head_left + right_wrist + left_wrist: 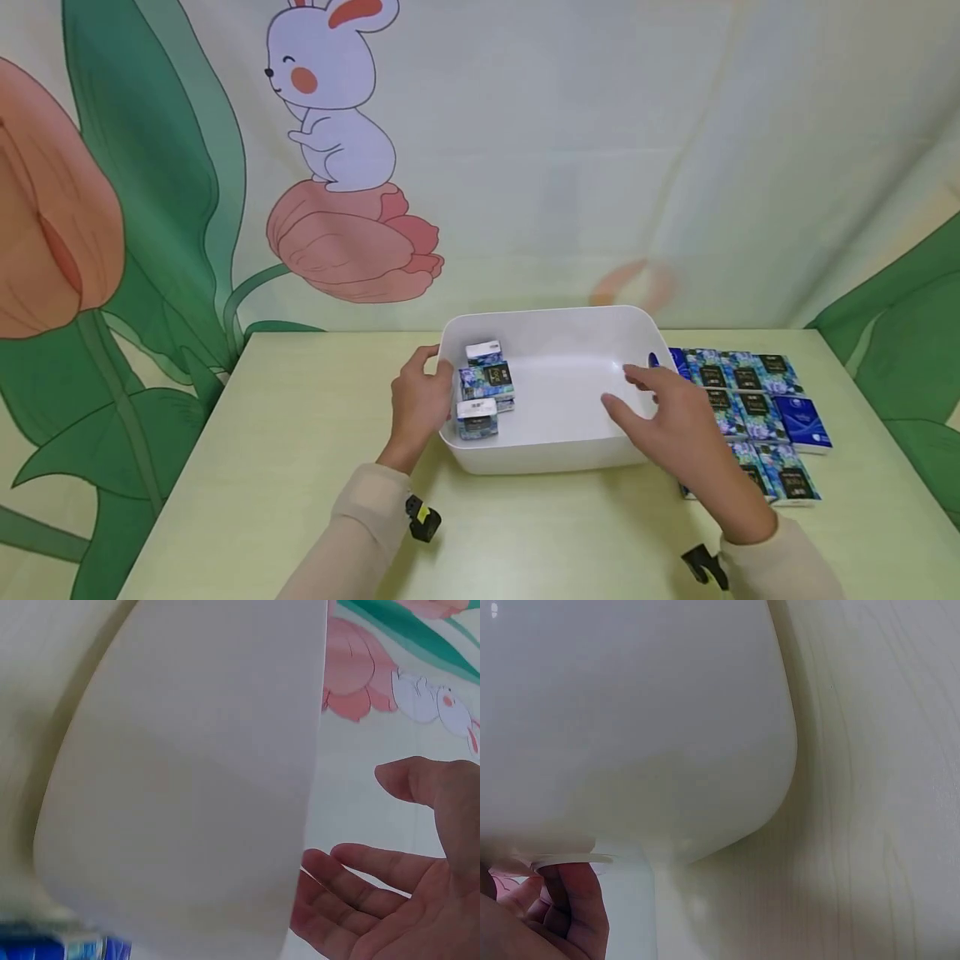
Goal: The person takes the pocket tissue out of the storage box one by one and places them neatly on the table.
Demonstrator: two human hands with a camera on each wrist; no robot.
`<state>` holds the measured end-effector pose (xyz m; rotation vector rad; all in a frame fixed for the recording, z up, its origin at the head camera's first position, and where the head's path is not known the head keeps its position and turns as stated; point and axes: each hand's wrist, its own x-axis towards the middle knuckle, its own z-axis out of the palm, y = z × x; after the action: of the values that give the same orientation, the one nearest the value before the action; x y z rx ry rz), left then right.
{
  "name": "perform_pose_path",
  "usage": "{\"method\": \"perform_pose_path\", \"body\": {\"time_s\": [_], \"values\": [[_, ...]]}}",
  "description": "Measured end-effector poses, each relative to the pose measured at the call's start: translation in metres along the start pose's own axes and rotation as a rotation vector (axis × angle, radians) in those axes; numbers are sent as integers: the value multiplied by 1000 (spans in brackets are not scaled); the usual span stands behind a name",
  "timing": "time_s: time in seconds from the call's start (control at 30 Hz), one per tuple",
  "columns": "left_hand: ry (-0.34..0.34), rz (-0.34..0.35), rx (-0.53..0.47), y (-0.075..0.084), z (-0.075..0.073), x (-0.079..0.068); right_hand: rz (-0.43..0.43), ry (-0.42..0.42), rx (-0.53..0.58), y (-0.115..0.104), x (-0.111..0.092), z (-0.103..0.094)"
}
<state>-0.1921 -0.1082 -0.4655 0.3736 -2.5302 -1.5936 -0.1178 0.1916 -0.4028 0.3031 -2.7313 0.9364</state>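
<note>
A white plastic bin stands on the table, with several blue floral packs, likely pocket tissues, lying at its left end. My left hand holds the bin's left wall; in the left wrist view its fingers curl at a slot in the rim. Over the right end of the bin is my right hand, thumb and fingers spread apart, nothing between them. The right wrist view shows some of its fingertips close to the bin's rim; whether they touch it I cannot tell.
Right of the bin, several more packs lie in rows on the pale table, partly hidden by my right hand and the bin. One plain blue pack is among them. A printed curtain hangs behind the table's far edge.
</note>
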Motion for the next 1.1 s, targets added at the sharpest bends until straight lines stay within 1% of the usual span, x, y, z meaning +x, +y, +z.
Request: {"method": "perform_pose_path", "body": {"time_s": [0.07,0.17,0.33,0.47,0.53,0.67,0.8,0.9,0.97,1.1], "values": [[1,0,2,0,0,0,-18,-31,14,-7,5,12],[-1,-1,4,-1,1,1,-26,-102,11,-18,12,30],[2,-3,7,-1,1,0,-7,-220,9,-34,21,57],[5,-5,5,0,1,0,15,-293,17,-45,26,72],[6,-7,5,0,1,0,26,-327,17,-49,28,78],[11,2,8,0,1,0,20,-402,12,-56,34,86],[15,6,9,-1,1,1,-16,-508,59,-60,42,93],[14,6,14,-1,1,1,-46,-573,104,-62,48,98],[17,12,26,-1,1,1,-64,-598,112,-64,51,101],[34,32,54,-1,0,2,-101,-620,108,-66,58,107]]}}
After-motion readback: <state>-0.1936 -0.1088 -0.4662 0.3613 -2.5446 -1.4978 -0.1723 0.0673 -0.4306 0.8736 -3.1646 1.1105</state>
